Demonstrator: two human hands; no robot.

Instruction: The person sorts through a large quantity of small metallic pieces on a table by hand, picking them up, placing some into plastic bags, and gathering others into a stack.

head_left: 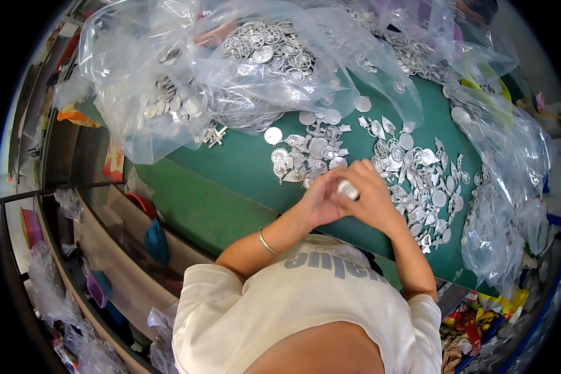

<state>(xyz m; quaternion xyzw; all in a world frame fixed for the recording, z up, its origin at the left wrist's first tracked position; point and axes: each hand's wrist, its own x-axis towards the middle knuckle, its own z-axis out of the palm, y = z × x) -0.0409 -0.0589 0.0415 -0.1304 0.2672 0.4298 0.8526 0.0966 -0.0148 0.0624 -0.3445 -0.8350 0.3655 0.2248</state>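
Currently, over the green table's (230, 177) near side, the right hand (373, 196) curls its fingers round a small pale piece (348, 189); left hand's (321, 202) grip, can't tell. Plenty seems left, finished share unclear: loose silvery pieces (318, 148) mid-table, open room to table's left, plastic bags (143, 59) with more crowding its far edge.

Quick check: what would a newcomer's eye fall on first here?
The mound of silvery medallions in clear plastic at the far side of the green table. Then loose silvery pieces strewn across its middle and right. Lastly, left hand and right hand close together near centre.
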